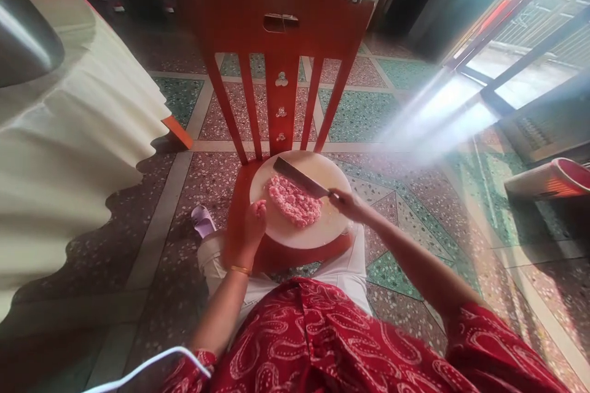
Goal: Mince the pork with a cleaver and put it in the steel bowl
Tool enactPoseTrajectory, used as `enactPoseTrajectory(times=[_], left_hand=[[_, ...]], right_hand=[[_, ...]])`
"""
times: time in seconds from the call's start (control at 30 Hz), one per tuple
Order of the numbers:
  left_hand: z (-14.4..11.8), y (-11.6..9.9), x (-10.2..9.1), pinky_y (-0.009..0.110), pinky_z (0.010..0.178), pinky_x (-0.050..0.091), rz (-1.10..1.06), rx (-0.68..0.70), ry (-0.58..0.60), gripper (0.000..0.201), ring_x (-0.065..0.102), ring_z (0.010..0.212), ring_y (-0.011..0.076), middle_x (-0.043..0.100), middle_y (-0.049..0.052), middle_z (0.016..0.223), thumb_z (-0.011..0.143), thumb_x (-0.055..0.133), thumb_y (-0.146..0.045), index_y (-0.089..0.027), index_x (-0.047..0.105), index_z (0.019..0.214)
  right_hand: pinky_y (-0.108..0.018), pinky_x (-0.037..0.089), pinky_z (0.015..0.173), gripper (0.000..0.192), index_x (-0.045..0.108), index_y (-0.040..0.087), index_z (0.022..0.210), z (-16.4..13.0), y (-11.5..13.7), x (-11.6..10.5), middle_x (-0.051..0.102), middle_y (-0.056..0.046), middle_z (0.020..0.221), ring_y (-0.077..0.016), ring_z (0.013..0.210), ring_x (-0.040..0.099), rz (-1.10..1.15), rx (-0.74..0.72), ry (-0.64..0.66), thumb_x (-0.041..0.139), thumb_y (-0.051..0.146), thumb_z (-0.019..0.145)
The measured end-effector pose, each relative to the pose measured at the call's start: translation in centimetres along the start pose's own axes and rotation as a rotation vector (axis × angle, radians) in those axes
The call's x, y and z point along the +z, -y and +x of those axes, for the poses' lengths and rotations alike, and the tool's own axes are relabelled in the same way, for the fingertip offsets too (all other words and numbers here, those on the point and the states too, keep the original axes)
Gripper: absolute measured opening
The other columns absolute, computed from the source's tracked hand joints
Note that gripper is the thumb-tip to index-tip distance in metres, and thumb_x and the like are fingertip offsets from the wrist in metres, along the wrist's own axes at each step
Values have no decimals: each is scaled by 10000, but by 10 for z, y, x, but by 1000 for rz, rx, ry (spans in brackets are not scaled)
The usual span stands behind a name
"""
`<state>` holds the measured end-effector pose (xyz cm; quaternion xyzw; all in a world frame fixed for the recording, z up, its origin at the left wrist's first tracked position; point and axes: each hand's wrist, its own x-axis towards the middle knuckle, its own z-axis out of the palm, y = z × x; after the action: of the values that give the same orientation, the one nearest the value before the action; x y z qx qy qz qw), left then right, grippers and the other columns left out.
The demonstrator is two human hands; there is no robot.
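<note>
A round pale cutting board (332, 224) lies on the seat of a red wooden chair. Spread over its middle is a flat mass of pink minced meat (295, 202). My right hand (345, 204) grips the handle of a cleaver (302, 178) from the right side. The broad dark blade lies slantwise along the upper edge of the meat, its far end pointing up and left. My left hand (255, 221), with a bangle at the wrist, is at the board's left edge with its fingers curled in; I see nothing held in it.
The chair back (281, 18) rises behind the board. To the left stands a table with a cream cloth (92, 135) and a metal pot (27, 37). A bin (548, 181) lies on the right. A white cable (152, 359) crosses the lower left.
</note>
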<state>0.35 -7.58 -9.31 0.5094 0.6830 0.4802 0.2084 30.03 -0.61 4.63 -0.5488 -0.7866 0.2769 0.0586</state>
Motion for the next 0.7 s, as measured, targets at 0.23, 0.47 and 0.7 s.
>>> enactPoseTrajectory(times=[0.23, 0.47, 0.7], left_hand=[[2, 6, 2, 350, 853, 504, 53, -24, -41, 258, 635, 937, 206, 672, 104, 984, 888, 453, -293, -170, 633, 1026], [-18, 1, 19, 373, 854, 464, 216, 133, -85, 260, 600, 909, 202, 652, 105, 948, 930, 379, -232, -157, 610, 1023], [-22, 10, 24, 375, 856, 440, 256, 170, -121, 265, 573, 929, 199, 628, 112, 978, 933, 365, -173, -163, 576, 1094]], right_hand=[[-222, 327, 534, 343, 720, 298, 1013, 103, -23, -31, 709, -6, 798, -139, 636, 590, -282, -10, 23, 418, 434, 924], [-196, 286, 539, 415, 737, 97, 943, 212, -24, -22, 690, -37, 775, -50, 580, 499, -206, -178, 76, 451, 397, 943], [-178, 327, 545, 315, 740, 105, 947, 268, -21, 13, 700, 0, 726, -41, 550, 485, -132, -384, 143, 520, 328, 912]])
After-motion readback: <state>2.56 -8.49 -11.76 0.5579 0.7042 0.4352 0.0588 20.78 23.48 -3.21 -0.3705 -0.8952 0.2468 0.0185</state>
